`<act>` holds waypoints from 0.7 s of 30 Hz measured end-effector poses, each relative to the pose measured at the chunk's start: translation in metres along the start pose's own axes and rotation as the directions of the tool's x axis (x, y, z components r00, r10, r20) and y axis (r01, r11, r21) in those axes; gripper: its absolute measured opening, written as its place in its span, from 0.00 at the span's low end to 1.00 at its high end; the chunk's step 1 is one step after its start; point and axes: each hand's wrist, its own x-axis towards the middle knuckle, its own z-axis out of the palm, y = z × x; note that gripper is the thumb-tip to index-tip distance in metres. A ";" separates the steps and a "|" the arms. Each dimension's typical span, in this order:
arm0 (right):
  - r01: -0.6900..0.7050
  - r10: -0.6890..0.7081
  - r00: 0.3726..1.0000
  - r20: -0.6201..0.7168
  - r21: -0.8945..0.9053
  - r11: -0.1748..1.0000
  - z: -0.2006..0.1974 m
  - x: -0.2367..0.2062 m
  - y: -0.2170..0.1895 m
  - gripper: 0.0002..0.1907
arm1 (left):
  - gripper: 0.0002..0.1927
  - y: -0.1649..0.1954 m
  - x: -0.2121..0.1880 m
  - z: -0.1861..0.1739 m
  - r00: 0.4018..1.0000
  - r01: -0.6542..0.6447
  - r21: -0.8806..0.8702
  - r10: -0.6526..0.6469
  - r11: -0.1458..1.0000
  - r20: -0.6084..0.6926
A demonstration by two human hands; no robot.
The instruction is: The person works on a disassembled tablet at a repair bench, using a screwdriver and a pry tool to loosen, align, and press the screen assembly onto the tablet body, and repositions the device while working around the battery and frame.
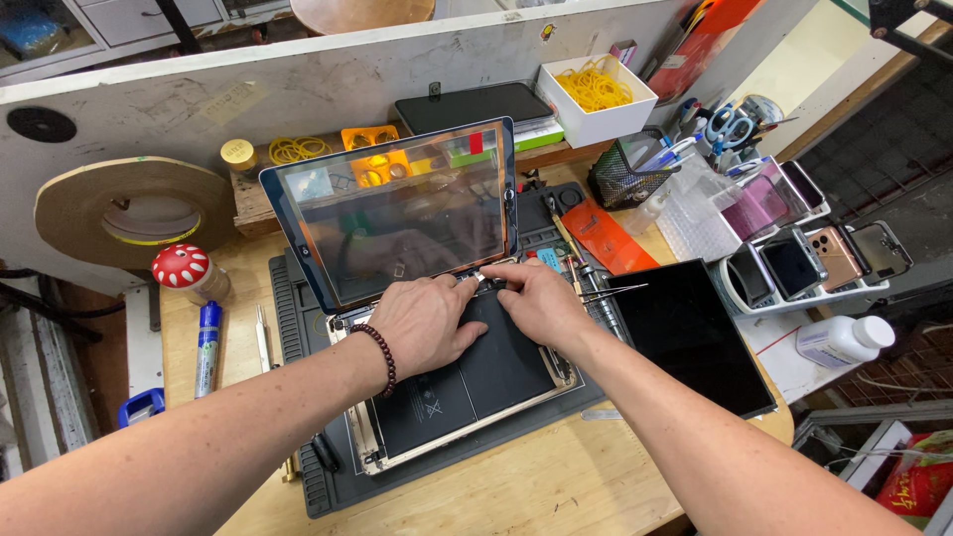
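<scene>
Head view showed the opened tablet (467,382) on the grey mat (298,318), glass panel (397,213) propped upright behind. The left hand (427,323) lay flat, fingers spread, steadying the body; the right hand (536,298) pinched small at the hinge edge, best worked gently.

A wooden workbench (516,486) carries a dark grey repair mat (328,486) at its middle, a loose black screen panel (695,333) to the right, a white bottle (844,340) at far right, and a blue-capped tube (206,347) lying near the left edge.
</scene>
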 end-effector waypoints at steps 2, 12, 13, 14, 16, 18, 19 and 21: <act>-0.038 0.038 0.999 -0.001 0.009 0.999 0.000 0.000 0.001 0.21 | 0.29 0.000 0.000 0.000 1.000 -0.001 -0.004 0.001 1.000 -0.007; -0.087 0.087 0.996 0.001 -0.069 0.994 -0.003 -0.007 -0.014 0.20 | 0.28 -0.001 -0.001 -0.005 1.000 -0.010 0.005 0.009 1.000 0.024; -0.069 0.068 0.998 -0.012 -0.084 0.994 -0.004 -0.008 -0.015 0.19 | 0.28 -0.001 -0.001 -0.006 1.000 -0.012 0.012 0.012 1.000 0.027; -0.051 0.049 0.998 -0.025 -0.098 0.994 -0.004 -0.010 -0.015 0.19 | 0.27 -0.001 -0.001 -0.006 0.999 -0.015 0.020 0.014 1.000 0.031; -0.002 -0.005 0.998 -0.056 -0.134 0.991 -0.002 -0.013 -0.016 0.19 | 0.26 -0.001 0.000 -0.007 0.999 -0.021 0.030 0.020 0.999 0.038; 0.059 -0.076 0.993 -0.091 -0.174 0.983 -0.001 -0.017 -0.018 0.18 | 0.26 -0.001 0.001 -0.008 0.999 -0.028 0.038 0.026 0.999 0.047; 0.074 -0.092 0.991 -0.097 -0.179 0.981 0.000 -0.019 -0.019 0.18 | 0.25 -0.002 0.001 -0.008 0.999 -0.035 0.042 0.033 0.999 0.042; 0.103 -0.125 0.986 -0.110 -0.191 0.976 0.001 -0.024 -0.022 0.19 | 0.25 -0.002 0.001 -0.009 0.998 -0.048 0.048 0.046 0.998 0.032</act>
